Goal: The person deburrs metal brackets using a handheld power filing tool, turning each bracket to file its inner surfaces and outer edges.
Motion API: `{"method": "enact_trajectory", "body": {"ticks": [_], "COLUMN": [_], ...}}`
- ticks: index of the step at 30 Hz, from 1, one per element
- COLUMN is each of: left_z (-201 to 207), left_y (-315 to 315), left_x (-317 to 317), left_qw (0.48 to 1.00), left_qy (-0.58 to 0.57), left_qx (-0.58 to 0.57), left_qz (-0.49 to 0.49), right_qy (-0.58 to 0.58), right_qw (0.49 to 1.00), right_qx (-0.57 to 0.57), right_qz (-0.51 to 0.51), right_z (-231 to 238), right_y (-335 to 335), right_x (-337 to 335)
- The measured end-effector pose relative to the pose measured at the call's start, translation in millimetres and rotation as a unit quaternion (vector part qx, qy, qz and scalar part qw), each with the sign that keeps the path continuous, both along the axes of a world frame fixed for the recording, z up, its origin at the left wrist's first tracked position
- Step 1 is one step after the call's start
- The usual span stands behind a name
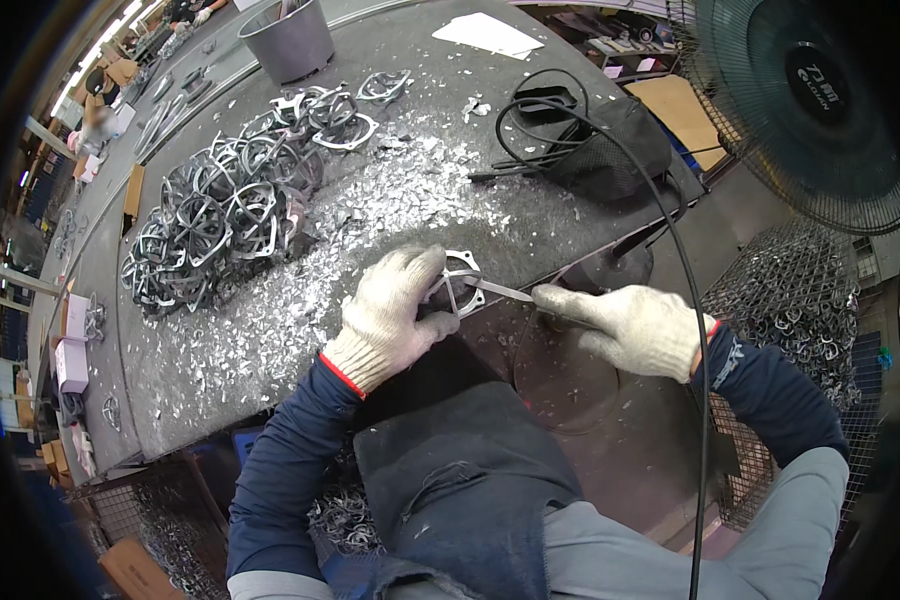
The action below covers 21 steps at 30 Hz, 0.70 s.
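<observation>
My left hand [388, 315], in a white knit glove, is closed on a ring-shaped metal casting [478, 300] with lugs and holes, held at the table's near edge. My right hand [635, 325], gloved alike, grips a slim flat metal file [505, 291] that points left. The file's tip reaches into the opening of the casting; its handle is hidden in my fist. Beyond my left hand lies a large heap of similar grey metal castings [210, 215]. Bright metal flakes [345, 230] are scattered between that heap and my hands.
A grey bucket [288, 45] stands at the back. A black mesh bag [610, 150] with a looped cable [675, 250] sits on the right; the cable hangs past my right arm. At the upper right is a large fan [800, 100]. A wire basket of castings [790, 310] stands below it.
</observation>
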<state>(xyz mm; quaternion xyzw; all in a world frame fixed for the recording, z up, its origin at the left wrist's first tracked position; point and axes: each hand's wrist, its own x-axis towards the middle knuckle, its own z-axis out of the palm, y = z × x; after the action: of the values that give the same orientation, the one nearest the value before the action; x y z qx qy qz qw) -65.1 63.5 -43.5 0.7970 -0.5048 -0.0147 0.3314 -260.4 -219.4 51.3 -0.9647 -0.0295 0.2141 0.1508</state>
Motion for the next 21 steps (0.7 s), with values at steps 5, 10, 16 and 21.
{"method": "enact_trajectory", "body": {"ticks": [5, 10, 16, 21], "left_z": [-2, -10, -3, -4], "left_y": [-1, 1, 0, -1], "left_x": [-1, -5, -12, -13], "left_qw": [1.000, 0.998, 0.995, 0.995], "left_qy": [-0.017, -0.054, -0.094, -0.100], "left_qx": [0.002, -0.008, 0.032, 0.007], "left_qz": [0.003, -0.007, 0.014, 0.002], "right_qy": [0.016, 0.071, 0.316, 0.296], "right_qw": [0.999, 0.956, 0.701, 0.521], "right_qx": [0.046, 0.260, 0.540, 0.719], "right_qz": [-0.006, -0.116, -0.342, -0.353], "right_z": [13, -10, -13, -20], "right_y": [-3, 9, 44, 54], "right_x": [11, -7, -32, -41]}}
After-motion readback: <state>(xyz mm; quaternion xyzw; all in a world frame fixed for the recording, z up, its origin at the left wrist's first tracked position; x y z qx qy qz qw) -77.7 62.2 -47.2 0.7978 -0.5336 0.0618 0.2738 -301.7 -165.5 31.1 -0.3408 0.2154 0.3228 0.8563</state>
